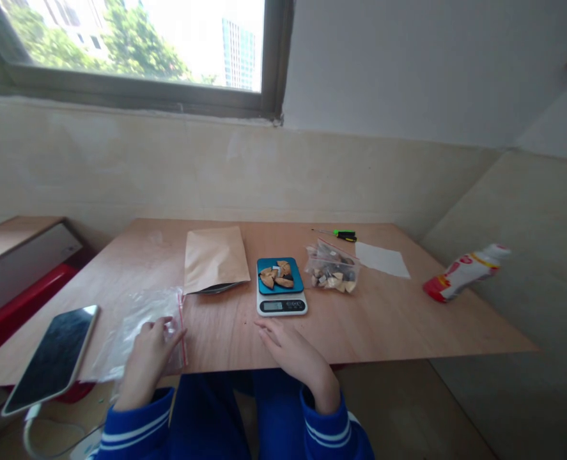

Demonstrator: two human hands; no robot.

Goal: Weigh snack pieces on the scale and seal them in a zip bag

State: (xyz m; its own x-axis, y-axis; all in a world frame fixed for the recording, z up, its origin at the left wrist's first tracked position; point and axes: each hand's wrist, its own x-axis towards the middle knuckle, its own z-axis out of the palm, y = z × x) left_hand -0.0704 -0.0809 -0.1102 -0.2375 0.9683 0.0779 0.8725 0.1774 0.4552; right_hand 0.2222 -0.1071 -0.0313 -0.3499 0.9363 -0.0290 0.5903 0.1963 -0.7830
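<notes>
My left hand (153, 345) rests on a clear plastic zip bag (120, 335) near the table's front edge, fingers apart and slightly curled. The bag lies flat, its red seal line on the right. My right hand (287, 345) lies on the table just in front of a small digital scale (283, 305), fingers stretched out and holding nothing. On the scale's blue plate sit several tan, folded-looking pieces (276, 275) with dark spots; their kind is unclear. To the right, a filled clear zip bag (333, 267) holds similar tan and dark pieces. The scale's display digits are unreadable.
Left of the scale lies a brown paper pouch (216, 259). A phone (53, 358) with a white cable overhangs the left front edge. A green-and-black screwdriver (343, 234) and white paper (383, 259) lie back right. A red-and-white bottle (463, 275) stands tilted-looking at right.
</notes>
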